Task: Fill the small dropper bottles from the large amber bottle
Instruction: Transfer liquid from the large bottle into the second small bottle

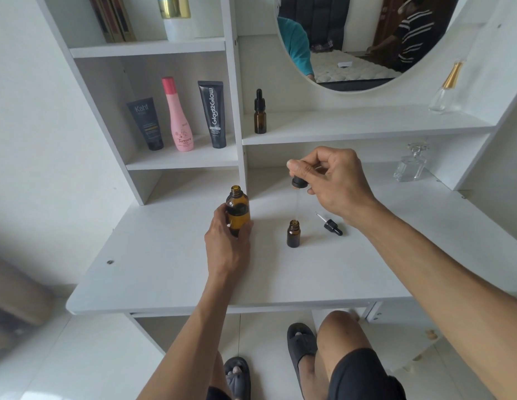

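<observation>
Okay, head view: your left hand grips the large amber bottle, uncapped and upright on the white counter, while your right hand pinches a dropper with its glass tube pointing down at the open small dropper bottle. A loose dropper cap lies just right of that bottle, and a second capped small bottle stands on the shelf behind.

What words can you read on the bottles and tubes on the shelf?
"Kahf": on the dark grey tube; the small print under it is too blurred to read.
"Tamara": on the pink bottle; the tiny word below is unreadable.
"Glad2Glow": running sideways on the black tube; its small print is too small to read.
The amber bottles show no readable text.
</observation>
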